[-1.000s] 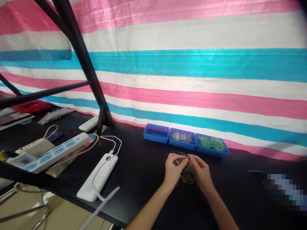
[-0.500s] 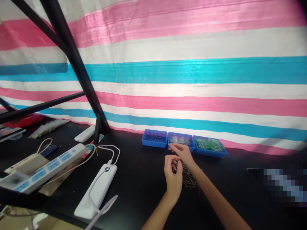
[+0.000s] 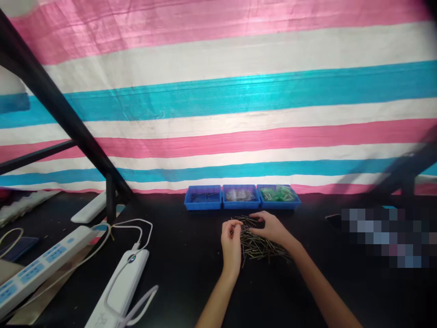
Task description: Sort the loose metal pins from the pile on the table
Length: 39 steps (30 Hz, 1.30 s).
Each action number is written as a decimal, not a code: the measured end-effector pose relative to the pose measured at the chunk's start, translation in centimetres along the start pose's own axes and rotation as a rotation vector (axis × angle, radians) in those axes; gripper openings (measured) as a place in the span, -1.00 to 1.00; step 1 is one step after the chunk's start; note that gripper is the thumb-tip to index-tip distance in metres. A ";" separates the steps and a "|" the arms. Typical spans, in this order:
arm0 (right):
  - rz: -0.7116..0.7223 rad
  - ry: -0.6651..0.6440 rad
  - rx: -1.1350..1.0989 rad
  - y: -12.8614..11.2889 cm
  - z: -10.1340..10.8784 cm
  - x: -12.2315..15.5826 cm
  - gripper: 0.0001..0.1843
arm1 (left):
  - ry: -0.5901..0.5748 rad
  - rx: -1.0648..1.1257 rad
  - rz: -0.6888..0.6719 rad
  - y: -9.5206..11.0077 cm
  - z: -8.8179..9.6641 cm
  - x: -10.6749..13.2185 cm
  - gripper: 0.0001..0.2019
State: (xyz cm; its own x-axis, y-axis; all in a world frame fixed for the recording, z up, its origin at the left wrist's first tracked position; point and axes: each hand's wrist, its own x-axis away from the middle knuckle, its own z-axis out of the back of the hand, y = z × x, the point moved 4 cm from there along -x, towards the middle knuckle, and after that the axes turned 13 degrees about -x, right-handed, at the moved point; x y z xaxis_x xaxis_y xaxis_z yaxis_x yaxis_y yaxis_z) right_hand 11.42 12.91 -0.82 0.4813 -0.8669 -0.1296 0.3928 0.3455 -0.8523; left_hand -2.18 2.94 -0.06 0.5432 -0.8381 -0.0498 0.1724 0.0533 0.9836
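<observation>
A heap of thin, dark metal sticks, like long nails or screws [image 3: 261, 247], lies loose on the black table. My left hand [image 3: 232, 239] is at the heap's left edge, its thumb and fingers curled together; whatever they may hold is too small to make out. Over the heap's upper part is my right hand [image 3: 271, 228], with a gap between thumb and fingers, touching or just above the sticks. Behind the hands stand three blue trays in a row: the left tray [image 3: 203, 206] has a few dark sticks, the middle tray [image 3: 241, 205] whitish clear pieces, the right tray [image 3: 280, 205] green ones.
To the left lie a white power bank [image 3: 119, 284] with a cable plugged in and a long power strip [image 3: 44, 264]. A black frame post [image 3: 68, 120] slants down to the table. A striped sheet [image 3: 239, 105] hangs behind. Pixelated blur covers something at the right.
The view has turned to the right. My right hand has come down and back from near the middle tray to the heap. My left hand stays beside the heap, its fingers now closer together.
</observation>
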 end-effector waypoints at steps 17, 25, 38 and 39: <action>-0.027 0.103 0.049 -0.1 -0.9 2.4 -0.85 | -0.058 -0.009 -0.019 0.0 -0.4 0.0 -0.85; 0.010 0.157 0.167 -0.6 -0.3 2.5 -0.81 | -0.105 -0.022 -0.028 0.2 -0.5 0.1 -0.82; 0.070 0.106 0.421 0.3 -0.7 2.7 -0.74 | -0.118 -0.044 0.001 0.1 -1.0 0.2 -0.83; 0.071 0.111 0.431 0.3 -0.6 2.7 -0.75 | -0.118 -0.046 -0.002 0.1 -1.0 0.2 -0.83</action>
State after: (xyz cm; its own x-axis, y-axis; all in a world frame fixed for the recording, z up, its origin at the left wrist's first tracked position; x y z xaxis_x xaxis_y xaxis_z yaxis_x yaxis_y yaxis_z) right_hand 12.38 10.50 -1.73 0.4408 -0.8610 -0.2536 0.6639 0.5029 -0.5535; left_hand -1.26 3.30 -0.14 0.4425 -0.8963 -0.0283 0.2120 0.0739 0.9745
